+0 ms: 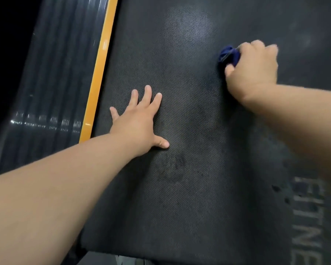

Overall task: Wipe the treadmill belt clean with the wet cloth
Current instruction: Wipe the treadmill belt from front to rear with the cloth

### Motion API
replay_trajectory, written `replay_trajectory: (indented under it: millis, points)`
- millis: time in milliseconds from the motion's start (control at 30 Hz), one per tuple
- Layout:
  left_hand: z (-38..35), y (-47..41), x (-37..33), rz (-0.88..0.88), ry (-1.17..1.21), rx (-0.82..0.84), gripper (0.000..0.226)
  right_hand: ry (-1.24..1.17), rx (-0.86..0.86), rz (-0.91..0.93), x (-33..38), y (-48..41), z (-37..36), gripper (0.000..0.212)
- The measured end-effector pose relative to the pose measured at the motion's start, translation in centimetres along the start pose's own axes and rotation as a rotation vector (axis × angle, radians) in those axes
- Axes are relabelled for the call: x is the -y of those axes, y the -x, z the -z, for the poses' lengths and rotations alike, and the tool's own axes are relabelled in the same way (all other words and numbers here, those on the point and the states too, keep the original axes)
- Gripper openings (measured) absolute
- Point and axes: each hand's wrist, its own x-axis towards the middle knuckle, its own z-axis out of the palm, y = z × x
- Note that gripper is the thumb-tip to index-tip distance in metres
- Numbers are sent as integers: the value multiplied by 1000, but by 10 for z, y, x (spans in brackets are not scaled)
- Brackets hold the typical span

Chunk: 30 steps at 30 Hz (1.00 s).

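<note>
Bunched dark-blue cloth [228, 56] is gripped in the curled fingers of the right hand [253, 67], pressed onto the black textured rubber treadmill belt [189, 178] whose length runs ahead of the knuckles; the left hand [139, 121], well apart, rests flat, fingers spread, holding nothing.

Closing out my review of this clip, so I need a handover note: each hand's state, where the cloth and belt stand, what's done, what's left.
Left hand: flat, fingers spread, pressing the treadmill belt near the yellow side strip.
Right hand: grips the bunched dark blue cloth, held on the belt further up, right of centre.
Done: darker, damp-looking streaks between the hands suggest some wiping.
Left: paler dusty-looking patch at the far end, dark spots beside the printed lettering.
</note>
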Motion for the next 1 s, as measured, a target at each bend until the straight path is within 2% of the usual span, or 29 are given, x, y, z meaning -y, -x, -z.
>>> replay_trajectory:
  millis: [67,200,300,333,367,467,533,633,700,767,800,833,967,1000]
  points:
    - [1,0,-1,6,-6,0,126,-36,22,140,10,16,-5,28]
    - [1,1,-4,23,-43,9,126,-280,122,493,31,118,-10,24]
    - [1,0,-2,17,-48,8,126,-247,142,782,21,107,-9,27]
    - [-1,0,-2,11,-48,9,126,-200,89,798,14,90,-11,27]
    - [0,0,0,9,-41,4,126,-164,35,711,8,69,-11,26]
    - [-1,0,1,7,-25,-8,125,-103,28,202,0,21,-8,28]
    - [0,0,1,9,-28,-5,125,-73,30,101,18,32,-9,25]
    - [1,1,-2,29,-42,-3,126,-228,45,210,45,95,-9,15]
    - [1,1,-3,29,-53,0,126,-359,113,391,46,130,-8,15]
    - [-1,0,-2,19,-53,-1,126,-326,149,677,32,119,-7,19]
    - [-1,0,-1,14,-50,-1,126,-265,119,758,22,102,-7,21]
    - [-1,0,-1,10,-44,-1,126,-213,68,724,13,83,-7,24]
    - [-2,0,2,13,-19,-12,125,-150,-20,-5,-4,18,-9,29]
    - [-1,0,2,14,-19,-8,125,-148,-14,-73,5,22,-10,29]
